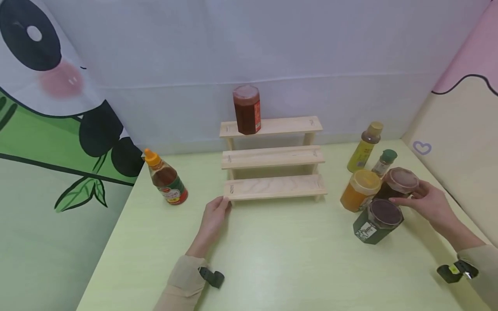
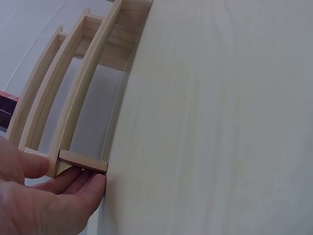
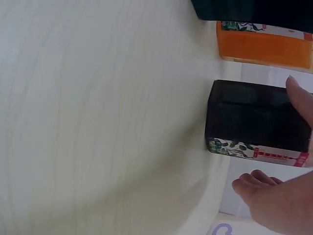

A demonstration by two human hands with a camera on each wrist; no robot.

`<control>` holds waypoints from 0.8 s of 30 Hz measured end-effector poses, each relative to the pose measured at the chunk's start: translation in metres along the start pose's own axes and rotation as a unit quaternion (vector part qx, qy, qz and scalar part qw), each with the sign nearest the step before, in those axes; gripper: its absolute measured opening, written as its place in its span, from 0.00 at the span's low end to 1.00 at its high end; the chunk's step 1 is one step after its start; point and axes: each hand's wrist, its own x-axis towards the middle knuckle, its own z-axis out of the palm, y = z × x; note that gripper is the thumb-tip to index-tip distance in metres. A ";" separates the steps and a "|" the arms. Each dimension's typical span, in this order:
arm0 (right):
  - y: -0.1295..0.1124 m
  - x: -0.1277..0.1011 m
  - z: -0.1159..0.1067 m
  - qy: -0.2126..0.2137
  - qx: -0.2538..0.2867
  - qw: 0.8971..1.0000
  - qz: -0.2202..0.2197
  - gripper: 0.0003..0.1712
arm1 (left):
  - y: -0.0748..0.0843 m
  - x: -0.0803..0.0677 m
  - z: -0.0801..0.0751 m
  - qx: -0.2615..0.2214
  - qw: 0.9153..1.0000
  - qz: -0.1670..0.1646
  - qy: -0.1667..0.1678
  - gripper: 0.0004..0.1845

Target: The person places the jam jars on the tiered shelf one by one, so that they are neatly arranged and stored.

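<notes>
1. Fingers (image 2: 73, 188) of the left hand (image 1: 213, 218) lie straight and relaxed, their tips touching the near left foot of the wooden rack (image 1: 274, 186); they curl round nothing.
2. Right hand (image 1: 428, 203) reaches to the dark jar (image 1: 397, 183) at the right of the table (image 1: 272, 259). Its fingertips rest at the jar's brown lid and its thumb (image 3: 301, 100) lies on the jar's side, with the other fingers (image 3: 254, 183) curled just beside the far side, so the hand appears to grip the jar.
3. The dark jar stands upright on the table, touching or just beside the orange jar (image 1: 359, 190) and a second dark jar with a green label (image 1: 377, 220).
4. A yellow bottle (image 1: 365, 147) and a small green-capped bottle (image 1: 384, 162) stand behind these 3 jars.
5. The rack has 3 steps; a red jar (image 1: 247, 109) stands on the top one, toward its left end.
6. An orange-capped sauce bottle (image 1: 166, 178) stands tilted on the table, well to the left of the rack.
</notes>
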 end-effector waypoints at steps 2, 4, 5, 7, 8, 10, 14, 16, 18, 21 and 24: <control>0.002 0.001 0.002 0.001 0.011 1.000 -0.008 0.40 | 0.000 0.000 0.000 0.000 1.000 0.003 -0.002 0.20; 0.003 0.002 0.003 -0.003 0.028 1.000 -0.013 0.32 | 0.000 0.000 -0.001 -0.001 1.000 0.003 -0.002 0.20; 0.004 0.002 0.004 -0.004 0.035 0.999 -0.014 0.30 | 0.000 0.000 -0.001 0.000 1.000 0.003 -0.002 0.20; 0.005 0.003 0.005 -0.009 0.048 0.999 -0.016 0.29 | 0.000 0.000 -0.001 -0.002 1.000 0.004 -0.004 0.20; 0.006 0.004 0.006 -0.010 0.052 0.998 -0.017 0.29 | 0.000 0.000 -0.001 -0.001 1.000 0.003 -0.004 0.20; 0.007 0.004 0.006 -0.011 0.053 0.998 -0.019 0.29 | 0.000 0.000 -0.001 -0.001 1.000 0.004 -0.006 0.21; 0.012 0.006 0.007 -0.010 0.044 0.999 -0.025 0.28 | 0.000 -0.001 -0.001 0.000 1.000 0.005 -0.008 0.21; 0.014 0.008 0.008 -0.009 0.046 0.998 -0.029 0.28 | 0.000 -0.001 -0.001 0.001 1.000 0.004 -0.007 0.21; 0.016 0.009 0.008 -0.007 0.048 0.998 -0.036 0.27 | 0.000 -0.001 -0.001 0.002 1.000 0.004 -0.006 0.21; 0.017 0.011 0.008 0.001 0.039 0.998 -0.041 0.26 | 0.000 -0.001 -0.001 0.007 1.000 0.003 -0.004 0.21; 0.017 0.012 0.008 0.009 0.025 0.999 -0.039 0.24 | 0.000 0.000 -0.001 0.013 1.000 0.004 -0.001 0.21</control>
